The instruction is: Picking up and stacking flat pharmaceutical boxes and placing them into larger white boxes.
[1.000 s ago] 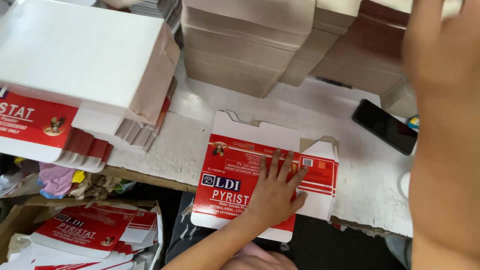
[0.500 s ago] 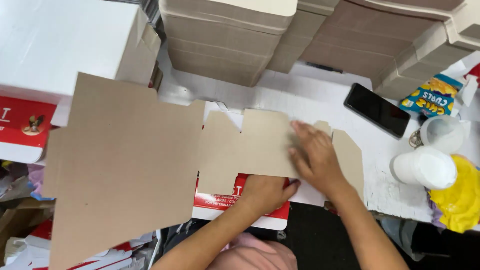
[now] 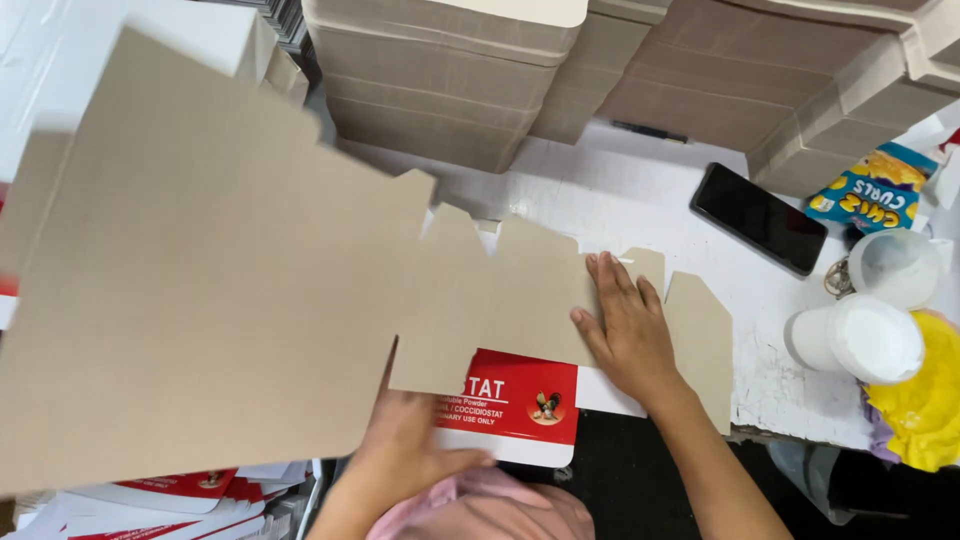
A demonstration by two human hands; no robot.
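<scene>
Pressing flat with the right hand [image 3: 628,335]: palm down, fingers [image 3: 605,285] spread and straight on the brown unprinted face of a die-cut carton blank [image 3: 500,300], gripping nothing. The blank lies on the white tabletop [image 3: 620,210], over a red-and-white printed blank [image 3: 515,405] at the near edge. A second, larger carton sheet [image 3: 190,300] is tilted up toward the camera at left. The left hand [image 3: 410,450] sits low beneath it; cannot tell whether its fingers have hold of the sheet. Judgement: the step is laying out or turning a flat blank for folding. Next move calls for keeping the pinned blank from sliding. A black phone [image 3: 757,217] lies well apart.
</scene>
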